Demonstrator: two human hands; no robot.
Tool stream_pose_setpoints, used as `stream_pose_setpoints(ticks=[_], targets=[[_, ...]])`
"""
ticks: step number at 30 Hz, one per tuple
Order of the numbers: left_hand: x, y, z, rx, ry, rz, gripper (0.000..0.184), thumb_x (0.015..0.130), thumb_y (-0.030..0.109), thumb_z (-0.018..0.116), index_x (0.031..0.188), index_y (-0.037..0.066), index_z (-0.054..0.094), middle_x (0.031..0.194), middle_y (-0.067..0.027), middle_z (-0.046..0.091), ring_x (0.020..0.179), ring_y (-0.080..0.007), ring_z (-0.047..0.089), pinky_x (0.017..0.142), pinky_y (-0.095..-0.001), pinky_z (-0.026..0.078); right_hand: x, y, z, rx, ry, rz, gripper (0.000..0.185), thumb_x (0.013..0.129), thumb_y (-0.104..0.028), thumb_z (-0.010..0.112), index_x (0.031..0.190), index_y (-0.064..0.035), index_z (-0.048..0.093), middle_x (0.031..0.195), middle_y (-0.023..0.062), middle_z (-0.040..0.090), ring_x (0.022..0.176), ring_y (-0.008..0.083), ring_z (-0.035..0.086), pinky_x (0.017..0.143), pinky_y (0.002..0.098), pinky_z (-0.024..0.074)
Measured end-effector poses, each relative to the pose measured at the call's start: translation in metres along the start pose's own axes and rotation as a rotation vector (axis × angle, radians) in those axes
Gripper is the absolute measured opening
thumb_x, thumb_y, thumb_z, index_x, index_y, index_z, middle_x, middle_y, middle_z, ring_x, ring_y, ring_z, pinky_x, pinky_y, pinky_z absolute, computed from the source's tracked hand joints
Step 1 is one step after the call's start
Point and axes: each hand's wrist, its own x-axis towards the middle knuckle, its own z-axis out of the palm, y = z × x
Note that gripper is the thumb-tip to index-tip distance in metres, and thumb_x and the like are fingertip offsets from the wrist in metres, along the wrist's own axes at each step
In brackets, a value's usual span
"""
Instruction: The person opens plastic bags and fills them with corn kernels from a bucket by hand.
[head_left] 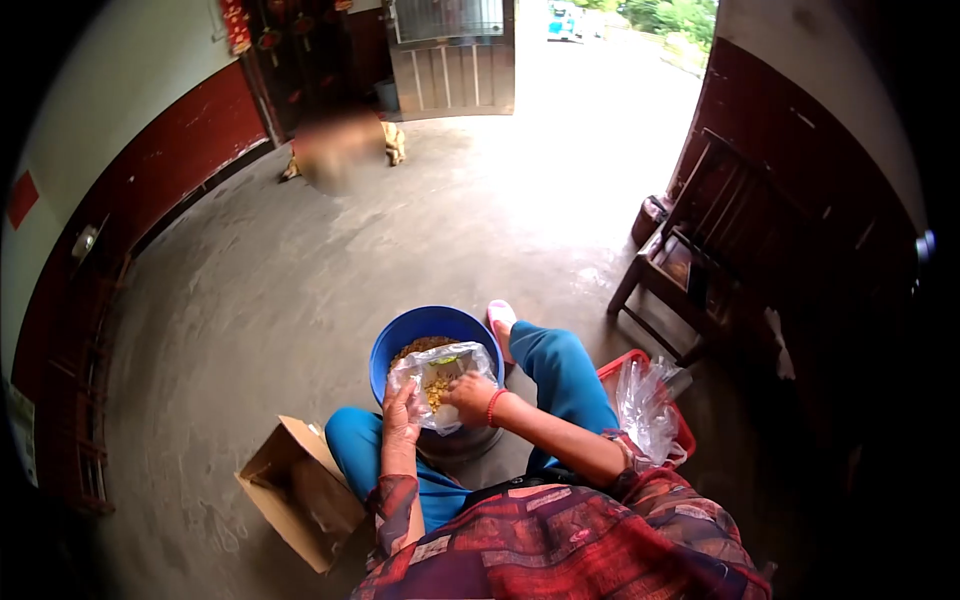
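Blue bucket, apparently crowded by cardboard box.

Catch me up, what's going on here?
Someone has a clear plastic bag over a blue bucket. Their left hand holds its side; their right hand is at its opening, by the yellow pieces inside. An open cardboard box sits to their left, a red basket with clear plastic to their right.
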Motion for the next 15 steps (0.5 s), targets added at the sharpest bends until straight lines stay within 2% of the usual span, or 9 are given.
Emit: stream_pose_setpoints(ticks=[2, 3, 4, 6, 9, 13, 15], targets=[[0.004, -0.002, -0.001, -0.034, 0.016, 0.036, 0.024, 0.076, 0.008, 0.062, 0.098, 0.014, 0.056, 0.067, 0.0051, 0.049, 0.051, -0.0055, 0.044, 0.036, -0.019, 0.034, 0.004, -0.007, 0.01, 0.165, -0.113, -0.058, 0.036, 0.068, -0.028, 0.058, 0.101, -0.0138, 0.058, 0.09, 0.0122, 0.061, 0.087, 0.0288, 0.059, 0.079, 0.0388, 0.0437], [0.012, -0.007, -0.012, -0.066, -0.02, 0.006, 0.025, 0.076, 0.008, 0.062, 0.099, 0.015, 0.056, 0.067, 0.0051, 0.049, 0.051, -0.0054, 0.043, 0.036, -0.0187, 0.034, 0.005, -0.008, 0.021, 0.174, -0.162, -0.076, 0.039, 0.07, -0.034, 0.057, 0.103, -0.0133, 0.057, 0.09, 0.0147, 0.062, 0.085, 0.0302, 0.06, 0.074, 0.0406, 0.0461], [0.018, -0.01, -0.018, -0.103, -0.052, -0.023, 0.027, 0.076, 0.009, 0.063, 0.1, 0.016, 0.056, 0.068, 0.005, 0.048, 0.051, -0.0053, 0.043, 0.036, -0.0185, 0.033, 0.006, -0.008, 0.034, 0.17, -0.165, -0.07, 0.039, 0.07, -0.034, 0.057, 0.103, -0.0133, 0.057, 0.09, 0.0147, 0.062, 0.085, 0.0302, 0.06, 0.074, 0.0406, 0.0461], [0.021, -0.006, -0.023, -0.031, -0.068, -0.079, 0.03, 0.077, 0.024, 0.066, 0.104, 0.016, 0.058, 0.062, 0.007, 0.042, 0.048, -0.0038, 0.035, 0.036, -0.0169, 0.029, 0.002, -0.005, 0.056, 0.111, -0.114, -0.047, 0.038, 0.07, -0.038, 0.057, 0.099, -0.0138, 0.058, 0.088, 0.014, 0.062, 0.084, 0.0291, 0.06, 0.072, 0.0406, 0.0464], [0.026, -0.004, -0.03, -0.167, -0.027, -0.12, 0.035, 0.078, 0.036, 0.064, 0.104, 0.014, 0.058, 0.059, 0.0071, 0.037, 0.048, -0.0026, 0.034, 0.037, -0.0167, 0.028, -0.006, -0.003, 0.048, 0.086, -0.017, -0.056, 0.029, 0.071, -0.034, 0.055, 0.091, -0.0135, 0.06, 0.08, 0.0133, 0.062, 0.079, 0.0297, 0.061, 0.068, 0.0408, 0.0471], [0.015, 0.0, -0.026, -0.226, -0.007, -0.107, 0.034, 0.078, 0.029, 0.064, 0.107, 0.013, 0.057, 0.062, 0.0074, 0.039, 0.049, -0.0023, 0.034, 0.038, -0.0154, 0.03, -0.003, 0.001, 0.051, 0.127, 0.013, -0.068, 0.022, 0.072, -0.025, 0.053, 0.09, -0.0153, 0.062, 0.079, 0.0124, 0.062, 0.079, 0.0291, 0.061, 0.067, 0.0396, 0.048], [0.016, -0.003, -0.033, -0.171, -0.132, -0.04, 0.034, 0.077, 0.019, 0.063, 0.11, 0.014, 0.056, 0.065, 0.0072, 0.04, 0.051, -0.0024, 0.035, 0.038, -0.015, 0.031, -0.005, -0.001, 0.048, 0.111, -0.015, -0.07, 0.023, 0.072, -0.023, 0.052, 0.092, -0.0166, 0.063, 0.081, 0.0117, 0.062, 0.081, 0.0281, 0.061, 0.069, 0.0386, 0.0486]])
